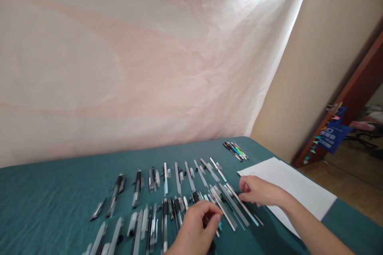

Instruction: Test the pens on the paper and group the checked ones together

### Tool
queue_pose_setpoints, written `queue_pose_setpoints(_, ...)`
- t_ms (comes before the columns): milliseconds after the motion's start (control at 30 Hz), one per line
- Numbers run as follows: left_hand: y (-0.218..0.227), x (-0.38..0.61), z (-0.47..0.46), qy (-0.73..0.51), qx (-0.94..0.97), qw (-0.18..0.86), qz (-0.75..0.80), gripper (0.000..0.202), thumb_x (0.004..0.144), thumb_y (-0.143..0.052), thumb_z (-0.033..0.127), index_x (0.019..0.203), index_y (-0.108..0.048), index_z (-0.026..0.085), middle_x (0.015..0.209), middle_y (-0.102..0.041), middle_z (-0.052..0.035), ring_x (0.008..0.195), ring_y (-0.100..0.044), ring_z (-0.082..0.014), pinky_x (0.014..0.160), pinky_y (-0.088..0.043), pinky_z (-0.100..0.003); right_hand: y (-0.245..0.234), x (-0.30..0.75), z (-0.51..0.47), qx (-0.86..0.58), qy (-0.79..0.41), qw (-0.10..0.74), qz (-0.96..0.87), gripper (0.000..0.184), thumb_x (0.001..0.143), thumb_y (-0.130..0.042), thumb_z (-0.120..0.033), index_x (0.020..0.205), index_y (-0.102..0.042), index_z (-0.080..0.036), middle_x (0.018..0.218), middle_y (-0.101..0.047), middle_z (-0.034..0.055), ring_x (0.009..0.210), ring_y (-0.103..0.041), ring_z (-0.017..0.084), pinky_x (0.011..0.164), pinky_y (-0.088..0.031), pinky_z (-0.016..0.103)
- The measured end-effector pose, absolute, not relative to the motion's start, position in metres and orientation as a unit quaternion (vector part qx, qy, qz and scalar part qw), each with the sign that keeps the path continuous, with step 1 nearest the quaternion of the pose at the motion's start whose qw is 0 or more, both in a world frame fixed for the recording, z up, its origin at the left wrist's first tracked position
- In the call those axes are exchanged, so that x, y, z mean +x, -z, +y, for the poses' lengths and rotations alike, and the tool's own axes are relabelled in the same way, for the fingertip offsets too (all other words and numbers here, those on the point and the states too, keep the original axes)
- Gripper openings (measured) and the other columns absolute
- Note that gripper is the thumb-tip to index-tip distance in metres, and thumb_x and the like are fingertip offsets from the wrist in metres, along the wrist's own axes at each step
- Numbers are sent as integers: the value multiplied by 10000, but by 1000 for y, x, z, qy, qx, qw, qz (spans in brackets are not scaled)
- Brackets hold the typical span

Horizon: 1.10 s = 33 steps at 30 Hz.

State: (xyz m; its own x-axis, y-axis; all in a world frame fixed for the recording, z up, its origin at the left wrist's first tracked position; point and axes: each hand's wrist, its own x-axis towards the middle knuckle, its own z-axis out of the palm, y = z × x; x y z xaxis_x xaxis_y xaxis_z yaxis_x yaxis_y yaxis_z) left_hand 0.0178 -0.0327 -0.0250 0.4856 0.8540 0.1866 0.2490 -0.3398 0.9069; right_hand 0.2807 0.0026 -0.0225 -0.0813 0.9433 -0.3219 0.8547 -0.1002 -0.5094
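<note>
My left hand (197, 225) is closed at the front, thumb and forefinger brought together over the near row of pen parts. Anything in that pinch is too small or hidden to make out. Among the parts around it lie grey-clear pen barrels (137, 231) and dark refills (164, 223). My right hand (259, 191) has its fingers curled together at the right end of this row, close to a white and light-blue pen barrel (243, 205). Whether it grips anything cannot be seen. A farther row of clear barrels with loose caps (190, 176) runs beyond both hands.
White paper (299, 187) lies under and beyond my right forearm. Several coloured pens (235, 151) are lined up at the far right of the green-covered table (54, 195). A pale curtain (134, 67) hangs behind. A doorway with a blue sign (332, 135) stands right.
</note>
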Motion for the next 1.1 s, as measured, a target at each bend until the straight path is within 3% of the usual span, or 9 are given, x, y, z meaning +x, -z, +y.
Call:
queue_pose_setpoints(500, 26, 18, -35, -335, 743, 446, 371, 141, 761, -512, 184, 772, -651, 168, 732, -597, -13, 675, -557, -129, 606, -389, -192, 23, 271, 3, -710, -231, 2, -666, 65, 552, -551, -126, 604, -587, -142, 484, -558, -11, 471, -532, 124, 415, -305, 184)
queue_pose_setpoints(833, 23, 18, -35, -319, 746, 452, 371, 154, 768, -512, 217, 779, -654, 159, 742, -601, -24, 659, -549, -127, 591, -389, -191, 32, 277, 10, -719, -275, 11, -638, 178, 517, -501, -110, 683, -545, -155, 528, -526, -19, 383, -541, 139, 306, -344, 177)
queue_pose_setpoints(1000, 25, 18, -34, -327, 731, 470, 371, 160, 775, -504, 232, 802, -644, 159, 730, -600, -18, 657, -541, -130, 594, -393, -196, 10, 276, 1, -710, -259, 47, -654, 47, 594, -497, -126, 630, -499, -155, 530, -480, -35, 406, -549, 117, 343, -339, 158)
queue_pose_setpoints(1100, 26, 18, -34, -337, 707, 495, 375, 156, 777, -506, 244, 822, -624, 152, 699, -589, -9, 661, -536, -134, 611, -403, -206, -16, 264, -15, -650, -316, 107, -682, 36, 682, -483, -157, 662, -513, -154, 515, -472, -47, 453, -552, 102, 405, -374, 153)
